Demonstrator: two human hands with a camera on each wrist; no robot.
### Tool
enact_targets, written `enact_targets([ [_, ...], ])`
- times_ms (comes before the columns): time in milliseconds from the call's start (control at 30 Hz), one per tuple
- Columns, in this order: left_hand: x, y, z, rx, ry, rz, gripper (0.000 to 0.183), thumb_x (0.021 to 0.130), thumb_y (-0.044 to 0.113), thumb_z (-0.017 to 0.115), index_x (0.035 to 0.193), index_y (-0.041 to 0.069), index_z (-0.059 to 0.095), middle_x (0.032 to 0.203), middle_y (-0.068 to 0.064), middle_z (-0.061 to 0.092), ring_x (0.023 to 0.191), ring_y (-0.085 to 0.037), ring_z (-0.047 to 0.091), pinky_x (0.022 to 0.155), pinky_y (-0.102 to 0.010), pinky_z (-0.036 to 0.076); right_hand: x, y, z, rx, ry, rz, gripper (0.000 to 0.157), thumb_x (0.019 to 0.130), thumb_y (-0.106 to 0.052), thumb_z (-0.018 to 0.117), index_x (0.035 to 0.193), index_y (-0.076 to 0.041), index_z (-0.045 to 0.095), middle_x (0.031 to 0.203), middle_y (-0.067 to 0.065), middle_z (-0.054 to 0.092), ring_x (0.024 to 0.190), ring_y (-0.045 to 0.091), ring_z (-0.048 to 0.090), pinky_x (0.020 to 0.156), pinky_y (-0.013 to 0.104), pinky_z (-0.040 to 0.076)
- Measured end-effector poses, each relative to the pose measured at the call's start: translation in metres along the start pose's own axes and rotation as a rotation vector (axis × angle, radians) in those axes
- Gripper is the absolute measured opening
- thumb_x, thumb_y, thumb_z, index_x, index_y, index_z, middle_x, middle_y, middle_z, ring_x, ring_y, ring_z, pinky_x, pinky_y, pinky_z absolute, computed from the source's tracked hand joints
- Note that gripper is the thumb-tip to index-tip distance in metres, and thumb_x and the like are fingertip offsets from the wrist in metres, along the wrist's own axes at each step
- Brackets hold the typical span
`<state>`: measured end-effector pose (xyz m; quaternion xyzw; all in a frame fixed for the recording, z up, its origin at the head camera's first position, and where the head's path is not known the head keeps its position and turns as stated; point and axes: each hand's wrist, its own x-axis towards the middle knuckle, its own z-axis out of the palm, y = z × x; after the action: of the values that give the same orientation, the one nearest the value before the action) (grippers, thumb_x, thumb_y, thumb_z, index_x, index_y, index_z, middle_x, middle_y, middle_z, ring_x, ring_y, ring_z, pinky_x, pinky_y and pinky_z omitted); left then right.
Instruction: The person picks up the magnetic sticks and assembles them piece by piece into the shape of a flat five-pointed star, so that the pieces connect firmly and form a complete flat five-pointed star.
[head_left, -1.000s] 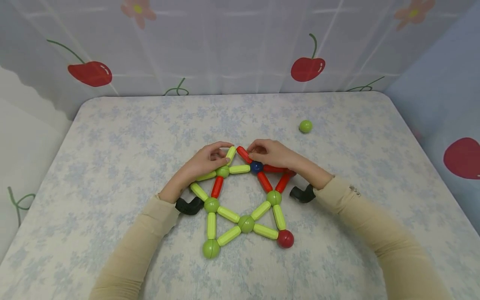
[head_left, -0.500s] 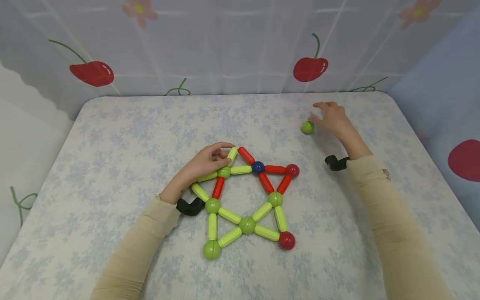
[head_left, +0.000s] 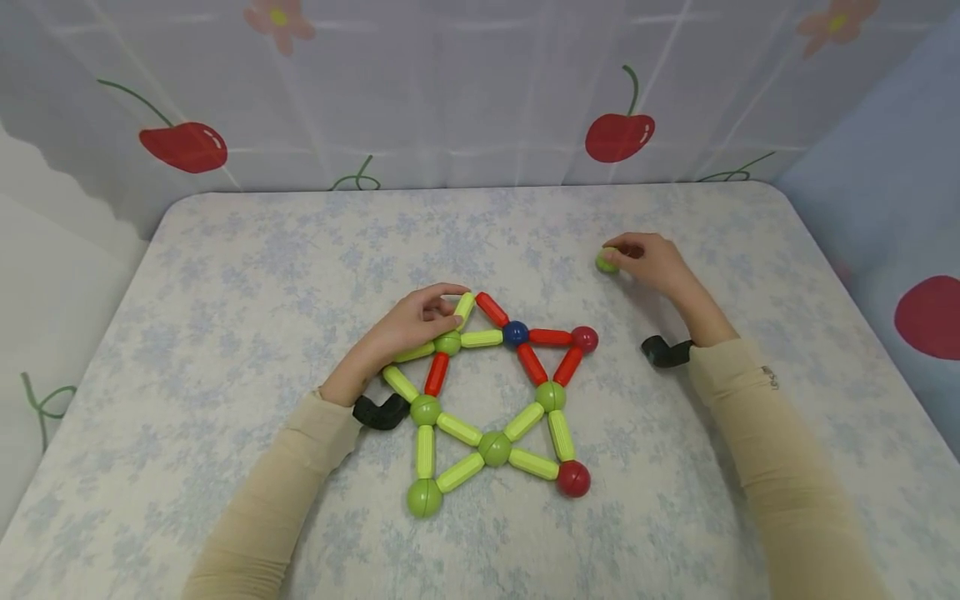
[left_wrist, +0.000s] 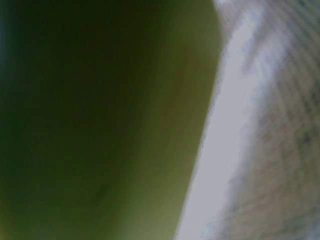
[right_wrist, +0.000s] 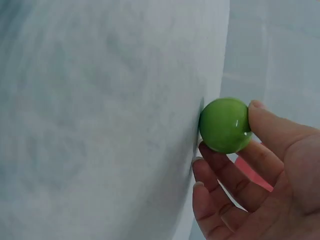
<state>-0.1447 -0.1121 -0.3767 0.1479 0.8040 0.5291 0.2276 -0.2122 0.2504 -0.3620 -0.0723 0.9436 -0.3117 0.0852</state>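
My right hand pinches a loose green ball between thumb and fingers, at or just above the table in the right wrist view. In the head view my left hand holds a short yellow-green rod at the top of a star-shaped frame of rods and balls. That rod's tip nearly meets a red rod rising from a dark blue ball; no ball shows at this point. A green ball sits below my left fingers. The left wrist view is mostly a blurred green surface.
The frame continues towards me, with a red ball and a green ball at its near corners. Another red ball marks its right corner. A patterned cloth covers the table; a cherry-print curtain hangs behind.
My right hand has left the red rod, reached out to the far right and taken hold of the loose green ball, shifting it slightly left. My left hand has stayed in place.
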Motion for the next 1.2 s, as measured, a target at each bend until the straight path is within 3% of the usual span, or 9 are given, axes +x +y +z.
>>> enact_targets([
  [267,0.0,-0.001,0.0,-0.014,-0.007,-0.008,0.042,0.094,0.016,0.059,0.135,0.014,0.049,0.105,-0.013,0.056,0.083,-0.024,0.057,0.072,-0.034,0.044,-0.007,-0.001,0.004,0.069,0.003,0.02,0.038,0.093,-0.024,0.06,0.12,0.002,0.059,0.119,0.022,0.054,0.107,0.034,0.048,0.087,0.048,0.039],
  [433,0.001,-0.003,0.0,-0.014,-0.007,-0.008,0.042,0.094,0.016,0.059,0.135,0.013,0.049,0.104,-0.013,0.056,0.083,-0.024,0.057,0.072,-0.034,0.044,-0.008,-0.008,0.008,0.192,-0.003,0.038,0.039,0.094,-0.026,0.058,0.123,0.001,0.057,0.116,0.018,0.055,0.098,0.029,0.051,0.078,0.038,0.043],
  [667,0.0,-0.003,0.0,-0.006,-0.006,-0.009,0.043,0.094,0.016,0.059,0.136,0.012,0.048,0.106,-0.013,0.056,0.085,-0.024,0.057,0.074,-0.035,0.045,-0.001,-0.053,0.015,0.535,-0.039,0.004,0.041,0.095,-0.024,0.057,0.128,0.0,0.053,0.117,0.014,0.052,0.101,0.03,0.055,0.088,0.036,0.046],
  [800,0.0,-0.002,0.0,0.01,0.008,-0.026,0.044,0.094,0.016,0.059,0.135,0.007,0.048,0.109,-0.012,0.056,0.091,-0.023,0.056,0.077,-0.034,0.045,0.005,-0.086,0.032,0.665,-0.105,-0.025,0.039,0.095,-0.021,0.058,0.127,0.001,0.054,0.117,0.013,0.053,0.101,0.028,0.056,0.088,0.036,0.045],
  [1000,0.0,0.001,0.0,0.016,0.016,-0.036,0.045,0.093,0.018,0.06,0.134,0.002,0.049,0.11,-0.013,0.056,0.096,-0.024,0.055,0.08,-0.034,0.044,0.014,-0.117,0.065,0.622,-0.256,-0.067,0.035,0.095,-0.017,0.058,0.125,0.001,0.056,0.114,0.014,0.055,0.1,0.029,0.056,0.088,0.039,0.045],
  [1200,0.001,0.0,0.001,0.026,0.014,-0.023,0.044,0.093,0.017,0.059,0.133,0.001,0.049,0.11,-0.014,0.057,0.096,-0.025,0.056,0.081,-0.034,0.044,0.021,-0.129,0.082,0.552,-0.293,-0.028,0.034,0.094,-0.017,0.059,0.124,-0.001,0.058,0.111,0.013,0.055,0.097,0.027,0.057,0.085,0.035,0.047],
])
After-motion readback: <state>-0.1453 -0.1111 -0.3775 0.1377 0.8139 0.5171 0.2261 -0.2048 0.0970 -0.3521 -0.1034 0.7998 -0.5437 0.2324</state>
